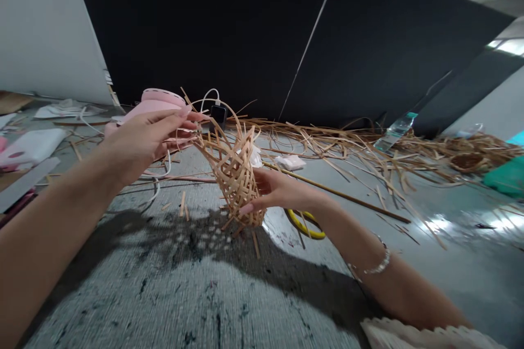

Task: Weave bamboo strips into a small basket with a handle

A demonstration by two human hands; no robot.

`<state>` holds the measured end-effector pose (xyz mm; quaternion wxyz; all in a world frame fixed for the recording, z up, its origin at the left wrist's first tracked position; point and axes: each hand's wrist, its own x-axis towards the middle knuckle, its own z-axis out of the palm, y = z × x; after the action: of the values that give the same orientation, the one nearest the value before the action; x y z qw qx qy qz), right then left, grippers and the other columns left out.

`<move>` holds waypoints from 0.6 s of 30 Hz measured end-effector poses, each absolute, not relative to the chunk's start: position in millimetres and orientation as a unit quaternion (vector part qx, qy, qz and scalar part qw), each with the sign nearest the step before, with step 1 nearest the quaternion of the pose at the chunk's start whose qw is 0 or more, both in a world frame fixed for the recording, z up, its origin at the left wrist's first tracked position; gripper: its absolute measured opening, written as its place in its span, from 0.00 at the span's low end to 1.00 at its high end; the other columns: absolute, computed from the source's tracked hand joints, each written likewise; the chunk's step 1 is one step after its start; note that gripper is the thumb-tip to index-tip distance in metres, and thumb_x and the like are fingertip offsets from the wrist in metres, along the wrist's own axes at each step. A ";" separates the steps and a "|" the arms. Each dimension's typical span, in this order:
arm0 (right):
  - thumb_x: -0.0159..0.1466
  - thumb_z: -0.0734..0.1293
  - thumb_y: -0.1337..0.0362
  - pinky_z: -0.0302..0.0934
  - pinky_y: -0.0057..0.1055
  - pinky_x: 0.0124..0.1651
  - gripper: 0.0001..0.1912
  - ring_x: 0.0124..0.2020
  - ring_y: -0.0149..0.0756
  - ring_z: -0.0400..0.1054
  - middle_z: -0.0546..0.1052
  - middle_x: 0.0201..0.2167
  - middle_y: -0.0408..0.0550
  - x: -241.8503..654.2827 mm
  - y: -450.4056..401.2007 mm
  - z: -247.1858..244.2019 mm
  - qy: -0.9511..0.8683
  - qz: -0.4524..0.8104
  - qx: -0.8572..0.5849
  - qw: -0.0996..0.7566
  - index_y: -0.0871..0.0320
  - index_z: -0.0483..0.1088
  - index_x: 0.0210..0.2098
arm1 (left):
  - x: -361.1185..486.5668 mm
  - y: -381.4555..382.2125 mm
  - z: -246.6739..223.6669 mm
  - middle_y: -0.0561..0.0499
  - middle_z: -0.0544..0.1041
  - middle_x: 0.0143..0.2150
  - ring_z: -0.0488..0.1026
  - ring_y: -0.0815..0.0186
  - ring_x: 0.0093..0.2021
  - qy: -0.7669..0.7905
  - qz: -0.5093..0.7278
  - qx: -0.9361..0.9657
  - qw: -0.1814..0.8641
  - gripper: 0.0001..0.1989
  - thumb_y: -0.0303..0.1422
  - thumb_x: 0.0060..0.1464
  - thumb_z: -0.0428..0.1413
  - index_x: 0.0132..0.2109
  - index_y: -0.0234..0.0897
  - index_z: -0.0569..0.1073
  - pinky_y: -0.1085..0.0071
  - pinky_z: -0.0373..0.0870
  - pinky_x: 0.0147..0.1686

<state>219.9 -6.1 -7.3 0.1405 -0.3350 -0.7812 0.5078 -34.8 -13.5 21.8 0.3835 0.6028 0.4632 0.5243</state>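
A small open-weave basket of pale flat strips, perhaps bamboo, stands tilted to the left on the grey work surface. Loose strip ends stick up around its rim. My right hand is closed round its lower right side, thumb in front, with the other fingers partly hidden behind it. At the upper left of the rim, my left hand pinches one or more strip ends between its fingers. Exactly which strips are caught is hard to make out.
Behind are a pink appliance, a dark watch-like device on a white cable, and many loose strips. Yellow scissor handles, a long rod and a plastic bottle lie to the right. A white case is left.
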 end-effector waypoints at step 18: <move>0.51 0.74 0.62 0.63 0.39 0.53 0.29 0.50 0.42 0.69 0.74 0.49 0.48 224.0 -0.5 -12.3 -0.789 0.462 -0.365 0.173 0.54 0.66 0.52 | -37.1 -12.4 17.7 0.50 0.71 0.31 0.65 0.75 0.26 0.501 0.520 0.566 0.398 0.14 0.41 0.59 0.53 0.43 0.40 0.78 0.82 0.60 0.22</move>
<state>224.0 -0.5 -12.3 0.1731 -0.3653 -0.7892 0.4624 -37.1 -12.4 17.7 0.3976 0.5658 0.5012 0.5202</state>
